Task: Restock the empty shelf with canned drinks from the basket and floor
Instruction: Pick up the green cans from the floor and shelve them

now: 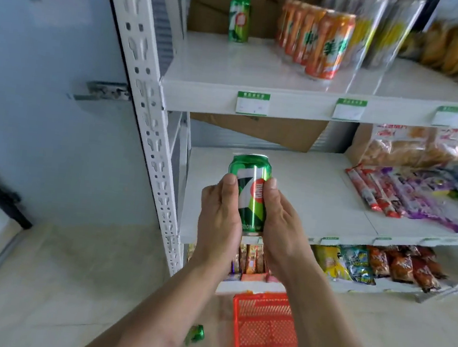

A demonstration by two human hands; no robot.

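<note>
White shelf [291, 185] behind green can [249, 195]; floor [69, 283] seemingly tiled.

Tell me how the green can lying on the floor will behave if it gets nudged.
The green can on the floor lies on its side on smooth tile, so it will probably roll. Its glossy metal skin likely slips in a loose grip and may dent.

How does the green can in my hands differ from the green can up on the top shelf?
The held green can is off any surface, gripped between the left hand and right hand; the shelf green can stands alone on the top shelf. The held one tilts slightly; the shelf one is upright. Both share the same green label.
</note>
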